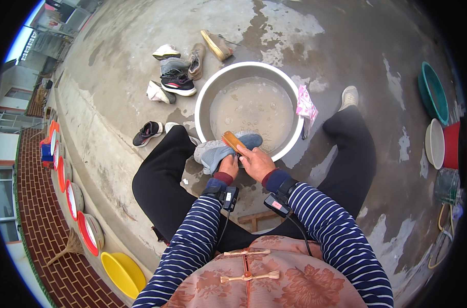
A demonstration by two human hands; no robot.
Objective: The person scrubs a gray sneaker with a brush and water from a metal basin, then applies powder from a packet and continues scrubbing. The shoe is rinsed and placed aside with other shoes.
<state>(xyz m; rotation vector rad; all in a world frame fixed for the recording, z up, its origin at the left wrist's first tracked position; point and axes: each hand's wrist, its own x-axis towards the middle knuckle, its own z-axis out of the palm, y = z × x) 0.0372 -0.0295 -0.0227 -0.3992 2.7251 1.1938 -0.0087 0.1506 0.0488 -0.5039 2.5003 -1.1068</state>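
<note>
A grey-blue shoe (211,156) lies tilted over the near rim of a large metal basin (204,104). My left hand (229,166) grips it, with the fingers partly hidden by the shoe's upper. In my right hand (255,161) is a brush with an orange-brown wooden back (233,141), laid against the shoe. The bristles mostly face away from the camera. Cloudy, brownish water (252,107) with bubbles fills the basin's lower part. A pink and white packet or cloth (306,106) hangs on the basin's right rim.
Several loose shoes (177,81) lie on the wet concrete beyond the basin's left side, and one dark shoe (146,134) sits nearer my left knee. A yellow basin (123,274) and a straw broom (69,246) are at far left. On the right stands a green basin (433,92).
</note>
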